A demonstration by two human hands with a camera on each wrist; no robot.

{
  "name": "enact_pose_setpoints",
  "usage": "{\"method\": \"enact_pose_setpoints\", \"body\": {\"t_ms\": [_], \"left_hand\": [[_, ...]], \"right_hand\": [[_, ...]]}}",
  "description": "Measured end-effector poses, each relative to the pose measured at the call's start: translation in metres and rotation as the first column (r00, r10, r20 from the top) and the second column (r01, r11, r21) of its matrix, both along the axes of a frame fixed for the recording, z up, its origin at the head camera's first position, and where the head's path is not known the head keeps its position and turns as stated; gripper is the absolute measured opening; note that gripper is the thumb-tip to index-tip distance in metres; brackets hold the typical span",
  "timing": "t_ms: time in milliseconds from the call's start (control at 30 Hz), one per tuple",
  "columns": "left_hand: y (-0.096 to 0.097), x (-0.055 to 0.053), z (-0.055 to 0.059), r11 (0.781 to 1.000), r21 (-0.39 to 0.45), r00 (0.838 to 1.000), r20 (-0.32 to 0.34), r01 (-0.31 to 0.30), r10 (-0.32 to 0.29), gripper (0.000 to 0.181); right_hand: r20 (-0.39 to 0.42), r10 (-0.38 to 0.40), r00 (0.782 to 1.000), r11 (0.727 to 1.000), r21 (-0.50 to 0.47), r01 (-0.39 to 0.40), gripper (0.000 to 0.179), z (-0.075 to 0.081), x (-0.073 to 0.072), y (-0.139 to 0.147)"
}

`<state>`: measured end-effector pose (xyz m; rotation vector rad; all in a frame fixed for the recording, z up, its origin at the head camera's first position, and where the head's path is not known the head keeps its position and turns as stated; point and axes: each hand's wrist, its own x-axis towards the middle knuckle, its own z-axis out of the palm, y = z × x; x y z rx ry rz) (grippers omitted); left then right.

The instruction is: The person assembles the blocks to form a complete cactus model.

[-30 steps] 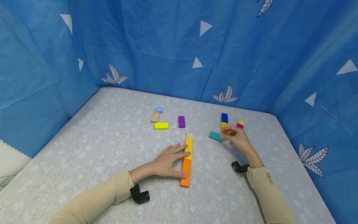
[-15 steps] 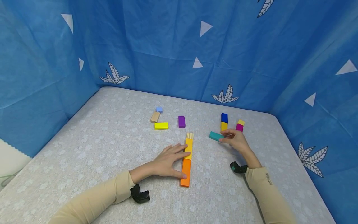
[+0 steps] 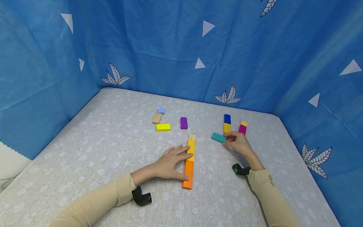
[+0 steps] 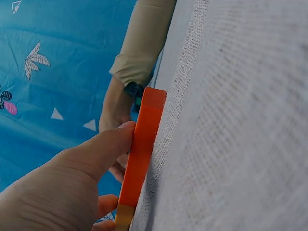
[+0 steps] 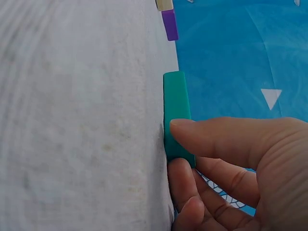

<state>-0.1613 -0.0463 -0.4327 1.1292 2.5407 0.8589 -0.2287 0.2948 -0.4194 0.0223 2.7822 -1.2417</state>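
Observation:
My left hand [image 3: 171, 163] lies with spread fingers across a row of two long blocks. Its thumb touches the orange block [image 3: 188, 175], and its fingertips rest on the yellow-orange block [image 3: 191, 150] beyond. A pale, striped piece [image 3: 192, 137] extends from that block's far end. Over to the right, my right hand [image 3: 237, 142] pinches the near end of a teal block [image 3: 218, 137] lying on the table. The right wrist view shows the thumb [image 5: 185, 130] against the teal block's side and curled fingers at its end.
Behind the right hand are a dark blue block [image 3: 227, 119], a golden block [image 3: 227, 128], a magenta block [image 3: 242, 129] and a small yellow block [image 3: 244, 123]. Farther left lie purple [image 3: 183, 123], bright yellow [image 3: 163, 127], tan [image 3: 157, 118] and light blue [image 3: 161, 111] blocks. Blue curtain [image 3: 170, 47] surrounds the table.
My right hand has shifted slightly left and nearer to me, closing round the teal block's end and uncovering more of the magenta block. The left hand stays still.

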Motion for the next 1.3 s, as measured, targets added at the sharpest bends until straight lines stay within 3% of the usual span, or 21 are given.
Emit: {"method": "enact_pose_setpoints", "body": {"t_ms": [700,1033,1300], "left_hand": [[0.001,0.000,-0.001,1.000,0.006,1.000,0.000,-0.001,0.001,0.085],[0.000,0.000,-0.001,1.000,0.006,1.000,-0.006,0.001,-0.001,0.085],[0.000,0.000,-0.001,1.000,0.002,1.000,-0.006,0.003,-0.003,0.086]], "right_hand": [[0.005,0.022,1.000,1.000,-0.011,-0.021,0.038,0.002,0.001,0.001],[0.002,0.093,0.996,0.995,-0.048,-0.093,0.037,0.008,0.006,-0.014],[-0.028,0.194,0.981,0.978,-0.077,-0.195,0.035,0.010,0.012,-0.030]]}}
